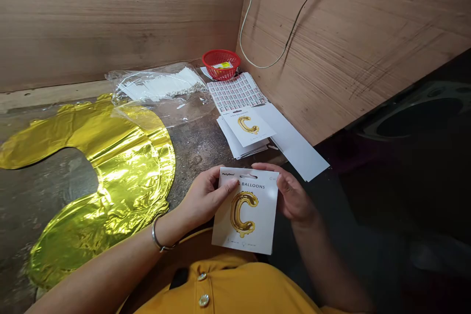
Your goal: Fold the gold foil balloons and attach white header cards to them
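Close to my body I hold a white balloon package card (246, 216) printed with a gold letter C and the word BALLOONS. My left hand (208, 194) grips its upper left side, thumb across the front. At the upper right edge, my right hand (292, 196) pinches the card, its other fingers behind it. Beyond the hands lies a stack of similar cards (248, 127), the top one also showing a gold C. Flat gold foil balloons (128, 171) in a C shape spread over the table to the left.
A clear plastic bag (162, 83) of white sticks lies at the back. Beside it stand a red basket (221, 65) and a sheet of printed labels (237, 92). White paper strips (298, 149) overhang the table's right edge. A cable (241, 34) hangs along the wooden wall.
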Action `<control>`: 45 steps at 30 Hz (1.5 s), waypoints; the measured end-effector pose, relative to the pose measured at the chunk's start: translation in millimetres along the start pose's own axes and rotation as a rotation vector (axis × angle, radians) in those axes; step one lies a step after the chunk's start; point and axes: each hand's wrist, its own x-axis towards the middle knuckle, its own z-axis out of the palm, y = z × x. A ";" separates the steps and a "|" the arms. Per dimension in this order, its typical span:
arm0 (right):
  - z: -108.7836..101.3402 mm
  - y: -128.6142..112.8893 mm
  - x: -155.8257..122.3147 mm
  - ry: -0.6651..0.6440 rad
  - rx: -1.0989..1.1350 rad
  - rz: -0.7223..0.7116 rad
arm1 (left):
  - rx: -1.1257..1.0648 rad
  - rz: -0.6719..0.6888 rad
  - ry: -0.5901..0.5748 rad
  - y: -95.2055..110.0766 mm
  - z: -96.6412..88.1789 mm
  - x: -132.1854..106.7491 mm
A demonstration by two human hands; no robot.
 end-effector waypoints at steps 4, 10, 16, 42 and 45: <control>1.5 -4.9 12.6 -0.029 0.196 0.187 | -0.071 -0.023 -0.024 -2.6 1.7 -1.1; -1.3 2.1 12.6 0.117 0.166 0.197 | -0.067 -0.016 -0.020 -7.8 0.3 -3.0; -24.6 -1.8 4.2 0.082 -0.138 0.117 | -0.041 -0.018 -0.011 -5.8 -0.6 -3.7; -13.0 5.8 3.2 0.020 -0.089 0.179 | -0.003 -0.038 -0.049 -7.3 1.9 -12.2; -39.9 -0.5 -13.9 -0.022 -0.626 0.068 | -0.023 -0.052 -0.015 -7.9 0.0 -12.7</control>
